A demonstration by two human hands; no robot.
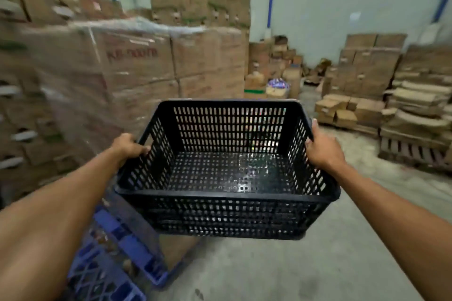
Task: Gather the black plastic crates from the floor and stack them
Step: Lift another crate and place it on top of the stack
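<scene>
Gripping one black crate, two hands: left hand, right hand, clenched on rims.

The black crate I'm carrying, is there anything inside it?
Nothing shows inside the black crate: its perforated floor is bare, with light glinting through the holes. The left hand and right hand grip its side rims. The near wall hides a strip of that floor.

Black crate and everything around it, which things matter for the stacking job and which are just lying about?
Job: black crate, empty, held by left hand and right hand.

Lying about: blue pallet, wrapped cardboard boxes, loose cartons, wooden pallet.
</scene>
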